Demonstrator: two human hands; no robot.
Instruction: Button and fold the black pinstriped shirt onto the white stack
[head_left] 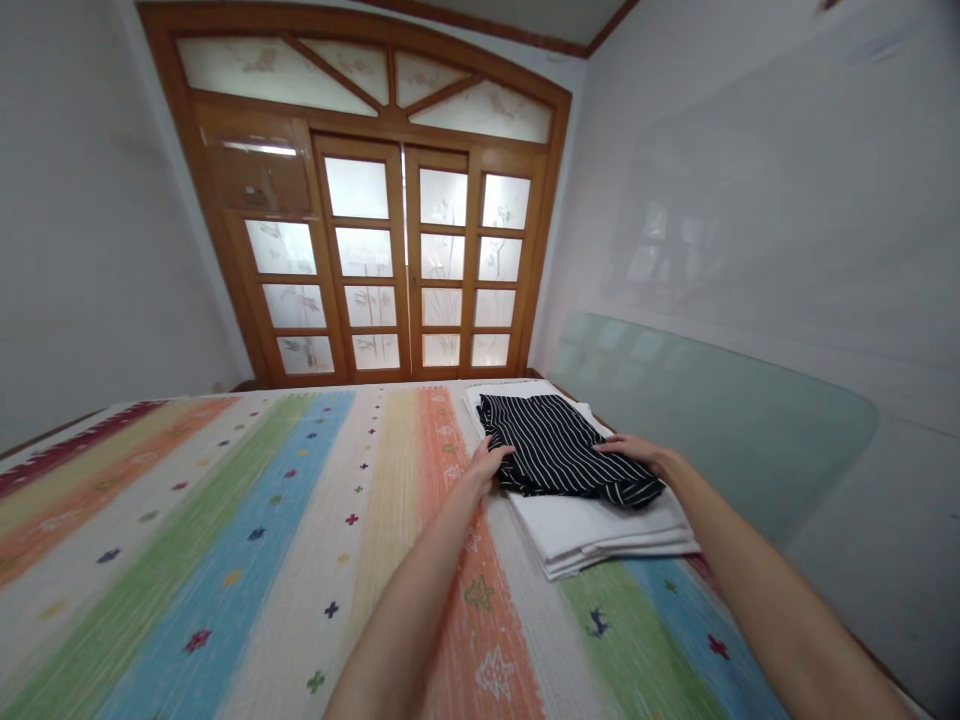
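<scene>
A black garment with thin white stripes (pixel 551 445), folded into a rough rectangle, lies on a stack of folded white cloth (pixel 615 532). At its left edge is my left hand (pixel 491 463), the thumb on top and the other fingers mostly hidden at the fabric's edge, closed on it. My right hand (pixel 636 449) rests on the right side of the garment, its fingers stretched out over the stripes. The garment's lower right corner is bunched and slightly raised. What kind of garment it is, I cannot tell.
The stack lies on a bed covered with a striped, patterned bedspread (pixel 300 540). A pale green glass-like panel (pixel 712 410) leans along the right wall. Beyond the bed stand wooden doors with frosted panes (pixel 367 255).
</scene>
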